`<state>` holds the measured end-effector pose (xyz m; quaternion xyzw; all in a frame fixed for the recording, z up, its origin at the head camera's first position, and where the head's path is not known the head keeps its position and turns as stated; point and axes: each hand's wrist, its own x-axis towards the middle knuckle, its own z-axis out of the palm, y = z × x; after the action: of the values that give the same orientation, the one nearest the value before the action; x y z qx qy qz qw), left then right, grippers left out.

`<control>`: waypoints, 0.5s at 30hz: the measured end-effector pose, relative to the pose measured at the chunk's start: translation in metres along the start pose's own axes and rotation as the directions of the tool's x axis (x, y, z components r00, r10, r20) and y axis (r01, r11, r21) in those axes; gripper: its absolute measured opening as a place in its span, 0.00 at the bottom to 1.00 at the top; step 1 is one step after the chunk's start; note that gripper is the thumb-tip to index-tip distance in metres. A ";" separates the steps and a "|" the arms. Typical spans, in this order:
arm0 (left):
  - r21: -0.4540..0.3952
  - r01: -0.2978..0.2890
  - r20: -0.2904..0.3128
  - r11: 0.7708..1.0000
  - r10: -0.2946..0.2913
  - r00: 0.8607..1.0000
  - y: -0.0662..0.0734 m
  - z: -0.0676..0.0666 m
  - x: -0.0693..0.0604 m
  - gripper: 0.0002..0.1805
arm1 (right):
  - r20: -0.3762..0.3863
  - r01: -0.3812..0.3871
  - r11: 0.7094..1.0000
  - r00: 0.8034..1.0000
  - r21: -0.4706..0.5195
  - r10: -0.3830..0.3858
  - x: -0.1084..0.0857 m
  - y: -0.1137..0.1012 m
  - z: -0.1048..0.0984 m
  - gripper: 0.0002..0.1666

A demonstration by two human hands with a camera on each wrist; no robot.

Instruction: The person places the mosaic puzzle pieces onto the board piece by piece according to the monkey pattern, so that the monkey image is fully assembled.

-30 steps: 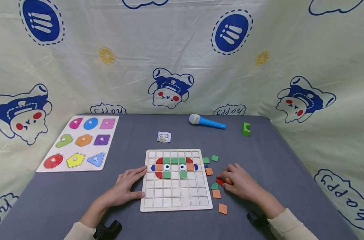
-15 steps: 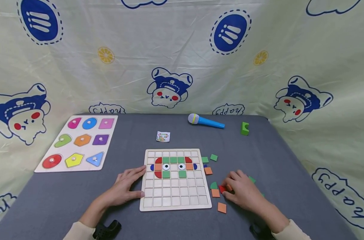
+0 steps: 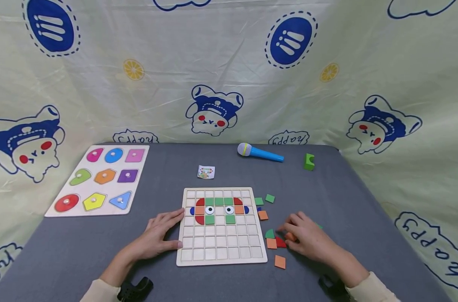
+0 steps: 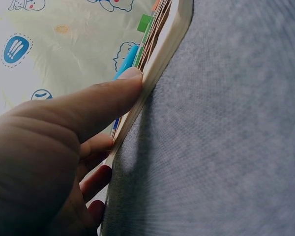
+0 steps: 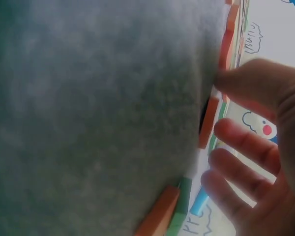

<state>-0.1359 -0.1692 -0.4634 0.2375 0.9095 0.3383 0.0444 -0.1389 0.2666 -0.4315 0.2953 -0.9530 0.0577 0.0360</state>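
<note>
In the head view a pale grid board [image 3: 222, 243] lies flat, with green, red, orange and blue tiles and two eye tiles in its upper rows. My left hand [image 3: 161, 230] rests with spread fingers on its left edge; the left wrist view shows the thumb of that hand [image 4: 54, 132] against the board's rim [image 4: 179, 29]. Right of the board, my right hand [image 3: 308, 237] hovers low with loosely bent fingers, near a red piece [image 3: 280, 242] and an orange piece [image 3: 291, 237] partly hidden by the fingers. No piece shows pinched in this hand [image 5: 270, 123].
Loose orange tiles [image 3: 280, 261] and green tiles [image 3: 270, 198] lie right of the board. Behind it are a small card [image 3: 206, 172], a toy microphone [image 3: 264, 154] and a green block [image 3: 309, 162]. A shape puzzle [image 3: 112, 165] lies at the left.
The red piece has moved toward the board's lower right and now lies against an orange tile, apart from my right fingertips. My left hand has stayed on the board.
</note>
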 end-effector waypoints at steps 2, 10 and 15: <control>-0.003 -0.003 -0.001 1.000 0.003 1.000 0.000 0.000 0.000 0.43 | 0.028 0.001 1.000 1.000 0.025 -0.001 -0.001 -0.001 0.000 0.17; -0.004 0.003 0.003 1.000 -0.003 1.000 0.002 -0.001 0.000 0.43 | 0.078 0.026 0.996 0.996 0.083 -0.033 -0.005 -0.010 0.000 0.15; -0.003 0.004 0.010 1.000 -0.004 1.000 0.002 -0.001 0.000 0.43 | 0.076 0.061 0.991 0.995 0.122 -0.071 -0.009 -0.012 -0.001 0.17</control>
<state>-0.1355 -0.1682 -0.4615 0.2371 0.9093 0.3384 0.0499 -0.1246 0.2623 -0.4303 0.3303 -0.9383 0.1014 -0.0181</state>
